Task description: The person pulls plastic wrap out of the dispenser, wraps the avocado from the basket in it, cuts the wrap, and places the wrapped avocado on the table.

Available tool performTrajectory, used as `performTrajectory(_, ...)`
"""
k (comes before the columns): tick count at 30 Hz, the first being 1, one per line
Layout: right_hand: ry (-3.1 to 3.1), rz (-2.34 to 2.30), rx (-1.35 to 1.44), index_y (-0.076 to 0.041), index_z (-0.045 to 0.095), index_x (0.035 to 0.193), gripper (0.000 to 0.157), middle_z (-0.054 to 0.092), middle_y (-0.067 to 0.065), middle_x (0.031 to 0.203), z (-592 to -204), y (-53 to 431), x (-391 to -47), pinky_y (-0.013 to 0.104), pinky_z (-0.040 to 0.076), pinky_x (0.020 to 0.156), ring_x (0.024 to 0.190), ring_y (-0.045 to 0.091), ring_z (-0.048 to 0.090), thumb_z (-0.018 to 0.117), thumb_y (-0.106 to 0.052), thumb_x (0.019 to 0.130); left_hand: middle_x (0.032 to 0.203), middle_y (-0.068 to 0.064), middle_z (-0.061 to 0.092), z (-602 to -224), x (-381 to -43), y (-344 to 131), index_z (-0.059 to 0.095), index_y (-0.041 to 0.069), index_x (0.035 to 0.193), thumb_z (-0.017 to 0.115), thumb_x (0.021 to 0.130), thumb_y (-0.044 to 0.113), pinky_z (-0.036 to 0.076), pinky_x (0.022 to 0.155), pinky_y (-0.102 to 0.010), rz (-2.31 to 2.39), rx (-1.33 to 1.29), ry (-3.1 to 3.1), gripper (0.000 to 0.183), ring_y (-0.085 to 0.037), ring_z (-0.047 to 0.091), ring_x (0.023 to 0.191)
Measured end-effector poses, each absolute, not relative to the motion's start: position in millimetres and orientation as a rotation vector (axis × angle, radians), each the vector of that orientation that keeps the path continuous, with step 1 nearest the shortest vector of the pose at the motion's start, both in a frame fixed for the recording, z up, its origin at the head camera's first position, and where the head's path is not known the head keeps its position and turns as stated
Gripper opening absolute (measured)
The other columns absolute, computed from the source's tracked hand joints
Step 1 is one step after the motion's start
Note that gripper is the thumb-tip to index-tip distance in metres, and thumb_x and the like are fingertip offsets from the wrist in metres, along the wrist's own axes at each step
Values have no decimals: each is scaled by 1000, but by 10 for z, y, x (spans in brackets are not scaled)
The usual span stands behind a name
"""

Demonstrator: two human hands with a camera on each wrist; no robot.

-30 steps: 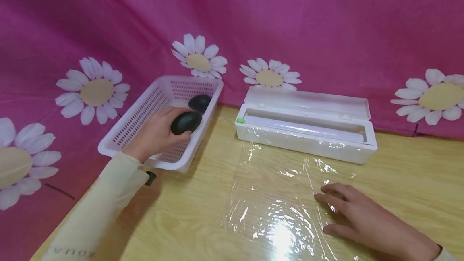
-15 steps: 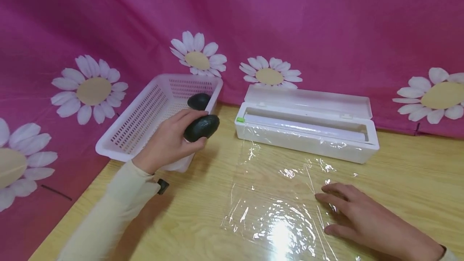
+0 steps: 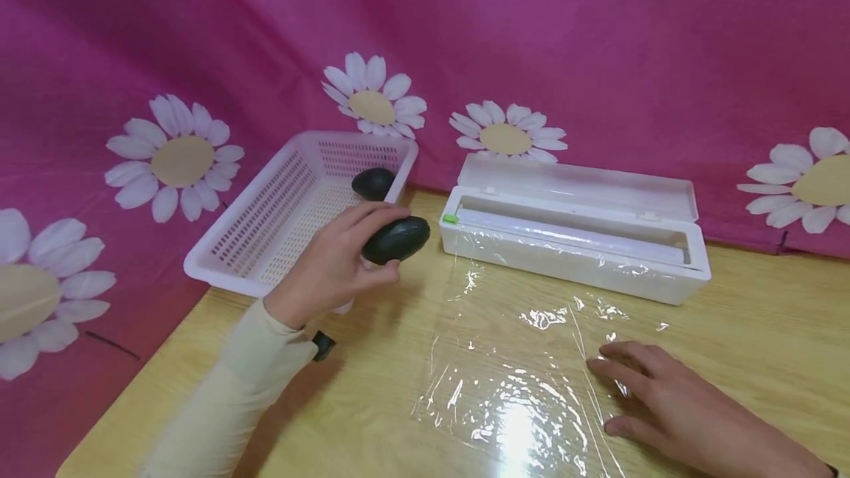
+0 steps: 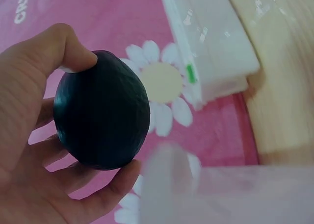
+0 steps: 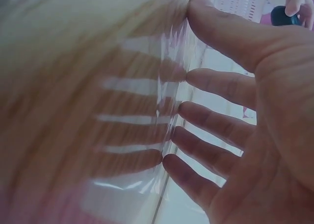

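Note:
My left hand point(image 3: 341, 260) grips a dark avocado point(image 3: 396, 240), thumb on one side and fingers round the other. It holds the avocado up, just right of the white basket point(image 3: 229, 282). In the left wrist view the avocado point(image 4: 102, 111) fills the grasp. A second avocado point(image 3: 373, 184) lies in the basket's far right corner. Clear cling film point(image 3: 498, 360) stretches over the table from the roll in a white dispenser box point(image 3: 578, 260). My right hand point(image 3: 677, 397) has its fingers spread, fingertips touching the film's right side; the right wrist view shows the fingertips point(image 5: 189, 77) on it.
The dispenser's lid point(image 3: 578, 186) stands raised at the back, with a small green slider point(image 3: 450, 219) at its left end. Behind the table point(image 3: 372, 389) hangs a magenta cloth point(image 3: 531, 35) with daisies, meeting the table's back and left edges.
My left hand has lifted the avocado out of the basket and carried it right, past the rim. My right hand stays on the film; the view has shifted slightly.

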State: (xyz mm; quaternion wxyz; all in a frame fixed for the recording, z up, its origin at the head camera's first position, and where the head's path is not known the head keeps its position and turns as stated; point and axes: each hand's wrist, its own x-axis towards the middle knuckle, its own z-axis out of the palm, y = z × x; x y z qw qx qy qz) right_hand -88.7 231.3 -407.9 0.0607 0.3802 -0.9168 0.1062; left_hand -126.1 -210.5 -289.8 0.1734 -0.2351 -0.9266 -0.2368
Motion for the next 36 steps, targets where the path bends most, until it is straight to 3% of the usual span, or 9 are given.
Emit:
performTrajectory(8,-2857,312,1135,-26,63,141,67,59,0,144,-4034,2304,-906,49,58,97,129,23,58,74,-61,85,136,-7,66,-2884,-1224,-1874,65,14,134,79,81,18,59,102,-41,-677,-787,-2491,56,-23,66,121)
performTrajectory(10,-2847,321,1136,-27,62,142,67,58,0,144,-4030,2295,-909,46,58,98,129,23,58,74,-61,85,136,-7,65,-2878,-1218,-1822,65,14,134,79,81,18,58,103,-41,-687,-812,-2471,55,-23,65,122)
performTrajectory(13,-2784,340,1153,-27,64,140,67,60,-2,142,-4056,2288,-907,24,51,104,127,21,58,78,-59,83,136,-8,65,-2894,-1204,-1763,66,13,134,80,80,17,58,104,-40,-701,-846,-2448,55,-23,65,123)
performTrajectory(14,-2772,337,1156,-27,64,140,67,60,-2,141,-4061,2290,-902,23,51,103,126,20,58,78,-59,83,136,-8,66,-2905,-1199,-1743,66,12,134,80,80,17,58,104,-39,-704,-855,-2441,55,-23,65,123)
performTrajectory(17,-2802,324,1152,-27,63,141,68,59,-2,142,-4064,2310,-895,27,53,103,127,21,58,76,-61,84,136,-9,66,-2937,-1185,-1673,65,13,134,80,80,18,58,103,-38,-708,-875,-2428,56,-23,66,123)
performTrajectory(20,-2834,295,1141,-27,63,141,68,58,-4,143,-4050,2323,-881,41,59,95,128,19,57,75,-62,84,136,-8,66,-2948,-1174,-1603,65,14,135,80,80,18,58,103,-37,-707,-891,-2419,57,-23,65,124)
performTrajectory(36,-2805,284,1136,-29,65,138,64,59,-6,141,-4040,2339,-869,38,59,95,125,17,58,75,-62,85,136,-6,66,-2969,-1140,-1336,63,17,138,78,82,24,57,104,-34,-575,-1094,-2387,59,-21,65,125)
